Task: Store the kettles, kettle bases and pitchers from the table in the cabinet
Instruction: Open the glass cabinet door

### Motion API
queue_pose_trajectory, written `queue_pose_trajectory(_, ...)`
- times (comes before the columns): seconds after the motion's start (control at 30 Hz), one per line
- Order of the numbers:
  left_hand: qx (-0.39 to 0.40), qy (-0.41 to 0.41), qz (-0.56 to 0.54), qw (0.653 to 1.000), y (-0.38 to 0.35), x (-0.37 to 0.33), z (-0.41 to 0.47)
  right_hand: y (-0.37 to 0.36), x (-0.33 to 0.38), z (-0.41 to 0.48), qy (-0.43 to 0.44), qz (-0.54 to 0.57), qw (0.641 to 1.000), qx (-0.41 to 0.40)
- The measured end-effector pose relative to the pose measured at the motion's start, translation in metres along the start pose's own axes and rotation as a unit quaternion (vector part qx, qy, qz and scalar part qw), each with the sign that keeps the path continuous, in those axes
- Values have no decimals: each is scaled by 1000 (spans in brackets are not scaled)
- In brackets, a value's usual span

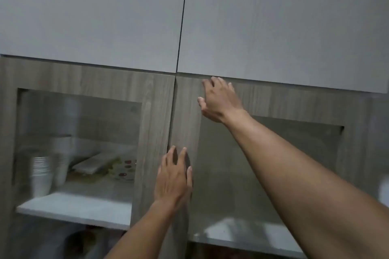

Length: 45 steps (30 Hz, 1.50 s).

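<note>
At the grey wood-grain cabinet (151, 99), both glass-paned doors shut. Left hand (173, 176) flat on the inner stile of the right door (185, 124), fingers spread, palm down, holding nothing. Right hand (219, 101) higher, near that door's top rail, fingers loosely splayed, fingertips at the upper edge, also holding nothing. Behind the left pane, stacked white cups (41, 176) and folded items on a white shelf (73, 208). No kettles, bases or pitchers in view.
</note>
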<state>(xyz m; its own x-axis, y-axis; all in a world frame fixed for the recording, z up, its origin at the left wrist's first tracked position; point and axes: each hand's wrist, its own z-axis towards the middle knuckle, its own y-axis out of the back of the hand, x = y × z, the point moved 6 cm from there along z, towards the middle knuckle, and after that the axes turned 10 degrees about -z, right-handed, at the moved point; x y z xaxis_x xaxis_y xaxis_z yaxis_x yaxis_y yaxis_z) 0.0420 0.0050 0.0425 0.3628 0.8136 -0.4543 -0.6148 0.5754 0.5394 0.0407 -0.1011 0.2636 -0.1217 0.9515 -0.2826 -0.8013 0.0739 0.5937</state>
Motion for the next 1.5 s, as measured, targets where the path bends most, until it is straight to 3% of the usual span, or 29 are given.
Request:
queue_pose_trajectory(0.33,-136,-21,-60,989,-1,9,2,8,10,9,-34,-12,999,35)
queue_pose_trajectory(0.5,-185,38,-128,974,16,2,-10,29,11,-2,-31,1,997,66)
queue_pose_trajectory(0.6,-176,108,-167,964,30,-3,-25,46,10,-14,-24,13,997,76)
queue_pose_trajectory(0.8,-84,198,-244,946,55,-9,-63,79,10,-44,-3,34,997,69)
queue_pose_trajectory(1.03,-87,179,-241,950,91,-27,-110,119,6,-84,2,74,996,53)
queue_pose_trajectory(1.27,-141,120,-224,957,131,-74,-167,177,-2,-138,-34,120,991,39)
queue_pose_trajectory(1.5,-55,0,-268,962,158,-130,-228,250,-18,-206,-105,136,985,23)
